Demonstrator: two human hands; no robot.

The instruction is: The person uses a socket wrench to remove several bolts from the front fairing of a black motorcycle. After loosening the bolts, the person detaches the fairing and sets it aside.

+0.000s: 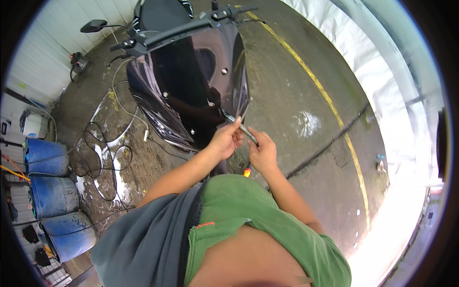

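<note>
A slim metal hand tool slants across the lower right of a scooter's dark, glossy windscreen. Its head meets the windscreen there, but its exact kind is too small to make out. My left hand pinches the tool near the head between thumb and fingers. Around the tool's lower end, my right hand is closed. Shiny bolt heads dot the windscreen, one high on the right, others along its left side. Just below my hands shows a small yellow and red piece, partly hidden by my shirt.
Ahead stands the scooter with its handlebar and left mirror. Blue barrels line the left side. A dark hose or cable coils on the wet, foam-spotted concrete. A yellow line crosses the floor at right.
</note>
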